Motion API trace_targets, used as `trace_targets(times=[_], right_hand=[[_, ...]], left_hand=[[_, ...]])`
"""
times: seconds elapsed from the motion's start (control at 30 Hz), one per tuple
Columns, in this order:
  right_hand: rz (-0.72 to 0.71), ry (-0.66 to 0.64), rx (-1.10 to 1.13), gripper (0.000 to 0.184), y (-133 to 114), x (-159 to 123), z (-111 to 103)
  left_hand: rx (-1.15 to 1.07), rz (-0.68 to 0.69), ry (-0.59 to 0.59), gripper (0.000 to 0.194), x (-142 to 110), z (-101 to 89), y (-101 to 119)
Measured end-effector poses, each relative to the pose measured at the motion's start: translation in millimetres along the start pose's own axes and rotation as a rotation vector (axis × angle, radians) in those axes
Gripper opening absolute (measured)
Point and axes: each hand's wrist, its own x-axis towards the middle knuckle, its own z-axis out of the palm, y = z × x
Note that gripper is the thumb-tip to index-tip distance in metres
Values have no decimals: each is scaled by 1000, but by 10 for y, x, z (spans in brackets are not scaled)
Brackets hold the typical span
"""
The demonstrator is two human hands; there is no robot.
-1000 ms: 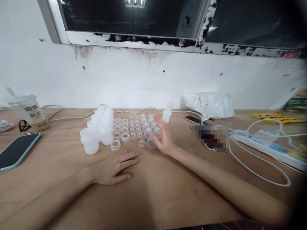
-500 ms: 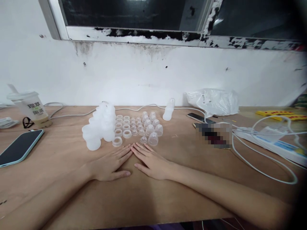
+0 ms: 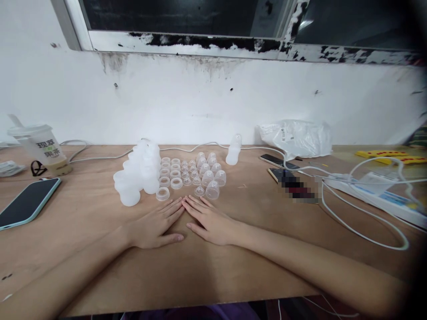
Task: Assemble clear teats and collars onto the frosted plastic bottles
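Note:
My left hand [image 3: 155, 226] lies flat on the wooden table [image 3: 160, 280], fingers stretched forward and holding nothing. Its fingertips meet those of my right hand [image 3: 210, 222], which also rests flat and empty. Just beyond the fingers stand rows of small parts: translucent collar rings [image 3: 163, 194], clear bottle nipples [image 3: 199, 190] and clear dome caps [image 3: 212, 190]. Left of the rings is a cluster of frosted white bottle bodies [image 3: 130, 195]. One assembled baby bottle [image 3: 233, 153] with its cap on stands upright near the wall, apart from the rows.
At left are a drink cup [image 3: 46, 149] and a phone [image 3: 30, 202]. To the right lie two more phones, one of them [image 3: 278, 162] behind the other, a clear plastic bag [image 3: 295, 138], a white power strip [image 3: 376, 195] with looping cables, and a yellow object [image 3: 390, 155].
Both hands stay flat with their fingertips together. The whole view has shifted slightly, so things appear a little higher; no part on the table has visibly moved.

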Motion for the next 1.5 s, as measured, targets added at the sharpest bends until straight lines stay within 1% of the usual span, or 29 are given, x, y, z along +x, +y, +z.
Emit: trace_targets(times=[0.4, 0.57, 0.63, 0.73, 0.8, 0.83, 0.9, 0.97, 1.0, 1.03, 1.1, 1.2, 1.27, 1.33, 1.4, 1.5], right_hand=[[-6, -12, 14, 58, 10, 2, 10], [-12, -4, -24, 58, 18, -1, 14], [-29, 26, -55, 57, -5, -3, -1], [2, 142, -150, 45, -68, 14, -50], [39, 238, -225, 36, -98, 49, -81], [51, 280, -257, 34, -99, 74, -90], [80, 345, -304, 34, -62, 138, -86], [151, 397, -343, 36, 15, 210, -60], [191, 412, -364, 36, 59, 245, -45], [224, 417, -388, 35, 101, 277, -31], [250, 397, -444, 33, 162, 325, -14], [226, 330, -517, 30, 178, 359, -23], [207, 293, -535, 32, 156, 365, -37], [155, 276, -520, 32, 131, 362, -40], [52, 278, -456, 31, 112, 350, -27], [-79, 297, -241, 30, 99, 314, 12]], left_hand=[[-3, 8, 7, 70, -6, 17, -22], [6, 9, 11, 70, -11, 20, -24], [7, 9, 17, 71, -11, 9, -19], [16, 16, 46, 67, 5, -22, -2], [43, 9, 98, 53, 26, -39, 7], [67, -15, 151, 43, 39, -41, 7], [131, -114, 293, 32, 63, -28, -9], [193, -245, 433, 29, 81, 3, -41], [211, -298, 472, 29, 86, 22, -60], [218, -337, 488, 30, 89, 41, -76], [203, -370, 471, 31, 92, 71, -93], [141, -353, 438, 30, 101, 84, -60], [90, -312, 426, 29, 115, 77, -10], [51, -255, 419, 29, 129, 69, 32], [46, -207, 442, 32, 135, 71, 42], [79, -220, 497, 35, 129, 94, -5]])
